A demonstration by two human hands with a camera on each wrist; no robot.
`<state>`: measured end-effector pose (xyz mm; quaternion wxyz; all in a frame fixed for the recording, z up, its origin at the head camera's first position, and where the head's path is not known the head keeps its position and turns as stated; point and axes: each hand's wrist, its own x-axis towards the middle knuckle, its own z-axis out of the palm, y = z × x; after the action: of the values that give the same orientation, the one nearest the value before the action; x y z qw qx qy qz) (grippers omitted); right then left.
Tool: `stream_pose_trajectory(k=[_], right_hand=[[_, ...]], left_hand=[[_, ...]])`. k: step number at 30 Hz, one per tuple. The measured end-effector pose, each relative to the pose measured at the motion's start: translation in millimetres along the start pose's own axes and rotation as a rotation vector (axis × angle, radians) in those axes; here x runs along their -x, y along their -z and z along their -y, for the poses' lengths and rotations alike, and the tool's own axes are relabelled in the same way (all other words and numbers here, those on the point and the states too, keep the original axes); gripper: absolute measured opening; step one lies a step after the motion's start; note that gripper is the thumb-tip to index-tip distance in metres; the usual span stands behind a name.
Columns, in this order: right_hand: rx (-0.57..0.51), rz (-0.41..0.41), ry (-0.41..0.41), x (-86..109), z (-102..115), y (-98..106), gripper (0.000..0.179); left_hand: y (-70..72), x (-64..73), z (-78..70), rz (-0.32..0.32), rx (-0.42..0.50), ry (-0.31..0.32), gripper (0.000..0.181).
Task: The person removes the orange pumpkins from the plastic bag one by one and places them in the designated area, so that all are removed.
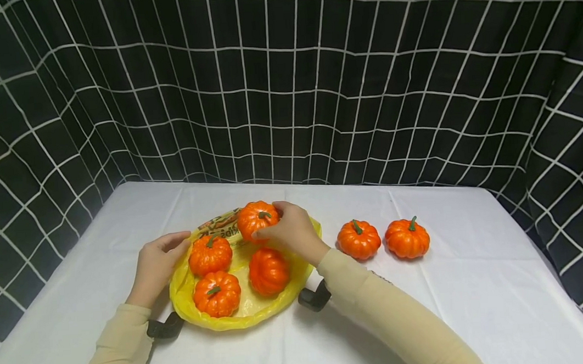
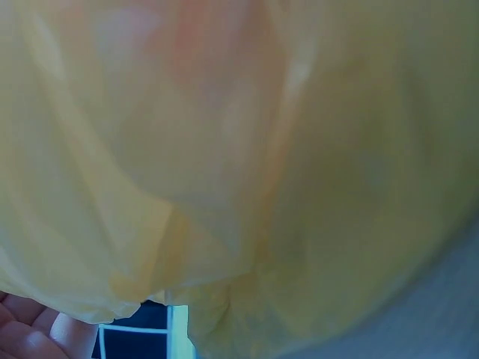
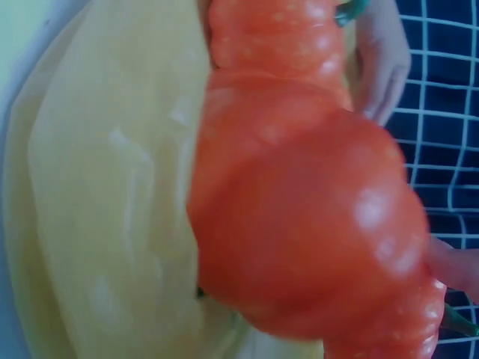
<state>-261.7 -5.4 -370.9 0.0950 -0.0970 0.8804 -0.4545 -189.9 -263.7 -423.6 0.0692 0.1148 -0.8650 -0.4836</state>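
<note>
A yellow plastic bag (image 1: pixel 232 322) lies with its mouth spread wide, and three small orange pumpkins rest in it: one at back left (image 1: pixel 210 256), one at front left (image 1: pixel 217 296), one on its side at right (image 1: pixel 269 272). My right hand (image 1: pixel 296 231) grips another pumpkin (image 1: pixel 255 221) above the bag's back part, thumb in front and fingers behind. At the left rim, my left hand (image 1: pixel 157 266) holds the bag's edge; the bag (image 2: pixel 224 164) fills most of the left wrist view and partly hides the fingers (image 2: pixel 37 336).
Two more pumpkins, one nearer (image 1: pixel 359 240) and one farther right (image 1: pixel 407 238), sit on the white-covered table (image 1: pixel 475 293) right of the bag. Black cloth with a white grid (image 1: pixel 306 93) hangs behind and at both sides. Dark wrist mounts (image 1: pixel 314 297) sit by the bag.
</note>
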Motion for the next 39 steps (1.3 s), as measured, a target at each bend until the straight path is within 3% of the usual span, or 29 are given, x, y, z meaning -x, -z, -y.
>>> stream_pose_trajectory(k=[12,31,39], right_hand=[[0.016,-0.002,0.051,21.5,-1,30,0.079],[-0.030,-0.028,0.100,67.7,-31,69,0.079],[-0.008,-0.074,0.042,93.5,-50,95,0.082]], left_hand=[[2.5,1.5,-0.6,-0.009,0.014,0.002,0.041],[0.7,1.0,1.4,-0.006,0.007,0.000,0.041],[-1.0,0.4,1.7,0.001,0.007,-0.004,0.042]])
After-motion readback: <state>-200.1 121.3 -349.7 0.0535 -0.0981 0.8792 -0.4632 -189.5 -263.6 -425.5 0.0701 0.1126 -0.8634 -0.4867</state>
